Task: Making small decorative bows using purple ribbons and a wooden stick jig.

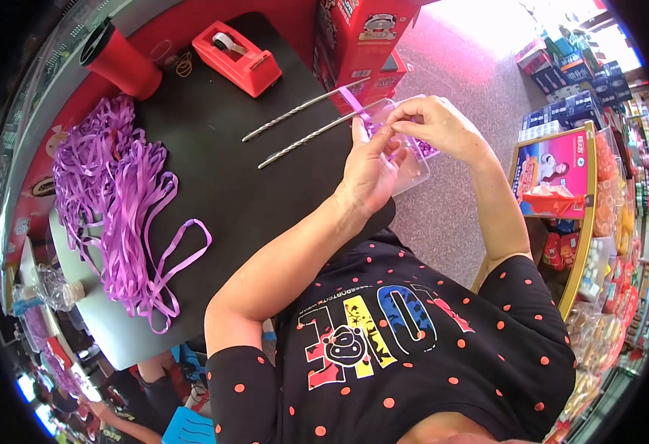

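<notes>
Two long twisted metal rods (pixel 289 152), like drill bits, stick out side by side over the dark table. A short purple ribbon (pixel 351 99) spans them near their far ends and runs down to my left hand (pixel 372 169), whose thumb and fingers are closed at it. Close against those fingertips, my right hand (pixel 443 127) makes a pinch; what it grips is too small to make out. Below and behind the hands sits a clear plastic box (pixel 411 176) with purple beads (pixel 426 148), partly hidden by my left hand.
A large heap of purple ribbon loops (pixel 121 214) covers the table's left side. Farther back stand a red tape dispenser (pixel 237 59), rubber bands (pixel 184 65) and a red cylinder (pixel 128 66). Red cartons (pixel 361 41) rise beyond the rods. Packed shelves (pixel 598 185) line the right.
</notes>
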A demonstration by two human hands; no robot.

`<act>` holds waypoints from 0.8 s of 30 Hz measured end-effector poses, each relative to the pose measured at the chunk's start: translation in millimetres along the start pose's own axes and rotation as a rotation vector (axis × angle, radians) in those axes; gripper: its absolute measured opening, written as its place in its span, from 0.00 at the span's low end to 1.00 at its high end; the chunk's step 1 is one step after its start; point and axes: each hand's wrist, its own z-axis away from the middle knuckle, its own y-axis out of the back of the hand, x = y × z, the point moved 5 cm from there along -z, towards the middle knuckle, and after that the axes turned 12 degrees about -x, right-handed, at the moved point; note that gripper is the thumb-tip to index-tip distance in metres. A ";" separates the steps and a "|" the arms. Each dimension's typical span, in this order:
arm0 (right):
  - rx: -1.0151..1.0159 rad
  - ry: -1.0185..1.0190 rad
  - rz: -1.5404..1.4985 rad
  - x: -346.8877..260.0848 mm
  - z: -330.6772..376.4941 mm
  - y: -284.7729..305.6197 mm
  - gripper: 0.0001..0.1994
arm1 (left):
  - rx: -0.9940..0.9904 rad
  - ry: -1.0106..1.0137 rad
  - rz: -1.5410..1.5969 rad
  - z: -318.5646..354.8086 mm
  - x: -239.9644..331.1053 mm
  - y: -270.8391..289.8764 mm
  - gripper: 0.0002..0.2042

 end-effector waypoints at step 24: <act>0.163 -0.027 -0.193 3.8 9.4 -0.2 0.09 | 0.044 -0.009 -0.051 2.9 1.8 2.3 0.37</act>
